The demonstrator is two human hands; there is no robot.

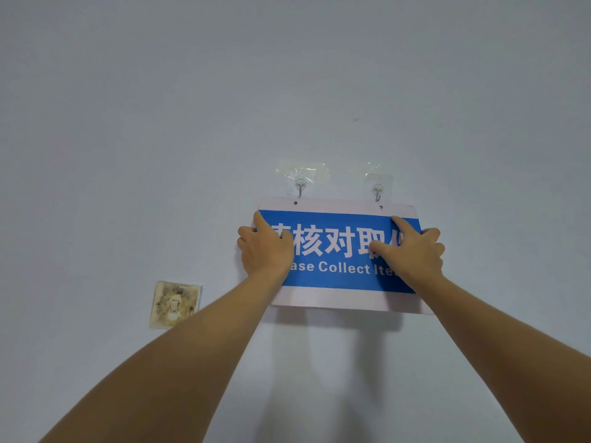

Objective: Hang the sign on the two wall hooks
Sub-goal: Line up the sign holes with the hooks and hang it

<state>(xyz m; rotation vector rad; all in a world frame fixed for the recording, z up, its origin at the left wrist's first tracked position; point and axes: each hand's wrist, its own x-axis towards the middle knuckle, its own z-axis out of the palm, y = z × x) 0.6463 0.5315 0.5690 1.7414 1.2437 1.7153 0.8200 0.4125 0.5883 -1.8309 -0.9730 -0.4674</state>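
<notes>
A rectangular sign (339, 276), blue with white lettering and a pale border, is held flat against the white wall. My left hand (263, 247) grips its left edge and my right hand (412, 247) grips its right edge. Two small holes sit in the sign's top border. Just above them are two clear adhesive hooks, the left hook (300, 186) and the right hook (377, 191). The hook tips hang a little above the holes, apart from them.
A stained, yellowed wall switch plate (174, 304) sits low and to the left of the sign. The rest of the wall (192, 107) is plain white. My arms cast shadows below the sign.
</notes>
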